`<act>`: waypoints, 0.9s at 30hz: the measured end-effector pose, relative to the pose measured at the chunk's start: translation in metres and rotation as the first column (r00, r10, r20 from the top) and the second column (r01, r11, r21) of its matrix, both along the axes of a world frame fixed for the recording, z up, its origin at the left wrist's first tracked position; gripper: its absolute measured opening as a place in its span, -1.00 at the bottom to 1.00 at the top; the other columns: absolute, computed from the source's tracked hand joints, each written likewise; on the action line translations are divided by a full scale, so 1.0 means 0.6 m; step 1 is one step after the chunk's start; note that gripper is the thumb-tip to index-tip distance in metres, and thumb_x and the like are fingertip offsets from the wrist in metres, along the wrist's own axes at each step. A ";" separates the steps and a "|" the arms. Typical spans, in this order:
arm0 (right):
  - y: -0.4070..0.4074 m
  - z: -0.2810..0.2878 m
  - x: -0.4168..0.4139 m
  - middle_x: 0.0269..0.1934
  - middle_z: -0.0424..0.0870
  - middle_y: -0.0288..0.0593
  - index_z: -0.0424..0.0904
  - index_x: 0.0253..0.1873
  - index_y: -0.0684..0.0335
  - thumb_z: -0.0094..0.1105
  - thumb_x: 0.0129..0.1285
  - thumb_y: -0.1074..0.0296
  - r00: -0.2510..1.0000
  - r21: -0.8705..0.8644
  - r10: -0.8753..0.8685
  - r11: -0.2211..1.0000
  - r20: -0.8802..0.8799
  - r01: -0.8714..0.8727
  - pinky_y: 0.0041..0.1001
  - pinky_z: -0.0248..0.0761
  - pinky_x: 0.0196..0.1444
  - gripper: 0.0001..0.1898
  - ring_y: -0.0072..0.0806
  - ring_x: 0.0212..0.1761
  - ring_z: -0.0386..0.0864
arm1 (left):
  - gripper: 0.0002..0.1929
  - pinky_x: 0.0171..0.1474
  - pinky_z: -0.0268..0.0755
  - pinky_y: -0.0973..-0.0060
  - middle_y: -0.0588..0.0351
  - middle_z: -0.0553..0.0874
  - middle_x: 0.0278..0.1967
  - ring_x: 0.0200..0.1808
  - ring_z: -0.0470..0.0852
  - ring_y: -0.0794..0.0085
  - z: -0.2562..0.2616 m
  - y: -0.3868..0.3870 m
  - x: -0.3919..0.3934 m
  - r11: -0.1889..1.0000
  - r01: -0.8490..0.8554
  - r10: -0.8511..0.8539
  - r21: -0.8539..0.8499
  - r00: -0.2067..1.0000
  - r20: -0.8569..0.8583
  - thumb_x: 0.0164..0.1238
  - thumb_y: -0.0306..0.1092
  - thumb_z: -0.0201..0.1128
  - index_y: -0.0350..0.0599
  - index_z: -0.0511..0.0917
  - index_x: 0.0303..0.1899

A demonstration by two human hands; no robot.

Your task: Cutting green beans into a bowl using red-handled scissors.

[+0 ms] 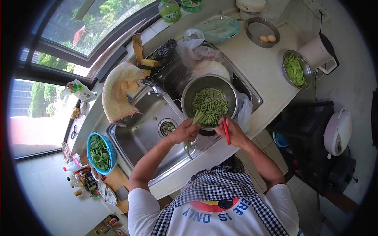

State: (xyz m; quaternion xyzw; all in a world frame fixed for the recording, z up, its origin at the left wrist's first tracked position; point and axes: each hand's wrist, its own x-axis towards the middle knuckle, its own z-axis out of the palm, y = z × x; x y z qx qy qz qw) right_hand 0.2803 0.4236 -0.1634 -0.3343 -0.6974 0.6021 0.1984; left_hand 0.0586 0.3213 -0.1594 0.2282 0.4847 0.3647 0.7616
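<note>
My left hand [183, 132] grips a bunch of long green beans or stems [198, 117] at the near-left rim of a stainless steel bowl [186, 88]. The upper ends lean over the bowl, and the thin tails hang below my fist. Short cut green pieces [211, 103] cover much of the bowl's bottom. In my right hand [233, 132], at the near-right rim, is a pair of red-handled scissors [226, 132]; whether the blades are apart is too small to tell.
Left of the bowl is a steel sink [141, 132] with green scraps in its drain [167, 128]. A blue basket [112, 153] of leafy greens stands further left. At right are a bowl of chopped greens [294, 70], an electric kettle [317, 53] and a round pan [255, 41] holding two eggs.
</note>
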 end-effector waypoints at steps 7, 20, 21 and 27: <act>-0.015 0.018 0.022 -0.36 0.54 -0.03 0.37 -0.11 0.37 0.25 0.14 -0.21 0.810 -0.124 0.440 0.895 0.387 -0.428 -0.33 0.40 -0.22 -0.36 -0.24 -0.34 0.53 | -0.82 -0.54 0.17 0.60 0.28 0.29 -0.56 -0.60 0.25 0.60 0.009 0.010 0.009 1.000 0.022 -0.022 0.020 0.999 -0.024 0.49 -0.25 0.02 -0.09 0.28 -0.29; 0.001 -0.012 0.000 -0.30 0.59 0.07 0.38 -0.08 0.44 0.11 0.16 -0.37 0.746 -0.244 0.571 0.821 0.343 -0.516 -0.34 0.41 -0.14 -0.24 -0.18 -0.24 0.59 | -0.76 -0.54 0.21 0.63 0.33 0.28 -0.54 -0.56 0.26 0.65 -0.019 0.019 0.002 0.978 0.202 -0.199 -0.058 0.979 0.052 0.48 -0.15 0.03 -0.07 0.29 -0.31; -0.002 -0.018 0.000 -0.30 0.59 0.07 0.38 -0.08 0.44 0.11 0.16 -0.37 0.746 -0.245 0.570 0.821 0.344 -0.515 -0.34 0.41 -0.14 -0.24 -0.18 -0.24 0.59 | -0.76 -0.54 0.21 0.63 0.33 0.28 -0.54 -0.56 0.26 0.65 -0.018 0.021 0.005 0.978 0.202 -0.199 -0.058 0.978 0.054 0.48 -0.15 0.03 -0.07 0.29 -0.31; -0.014 -0.030 -0.002 -0.18 0.66 0.09 0.47 -0.05 0.40 0.14 0.28 -0.13 0.820 -0.213 0.458 0.888 0.344 -0.406 -0.33 0.44 -0.06 -0.44 -0.16 -0.13 0.64 | -0.84 -0.61 0.09 0.62 0.31 0.23 -0.58 -0.65 0.15 0.66 -0.027 0.024 0.000 0.985 0.141 -0.133 -0.100 0.988 0.084 0.48 -0.26 -0.01 -0.05 0.27 -0.30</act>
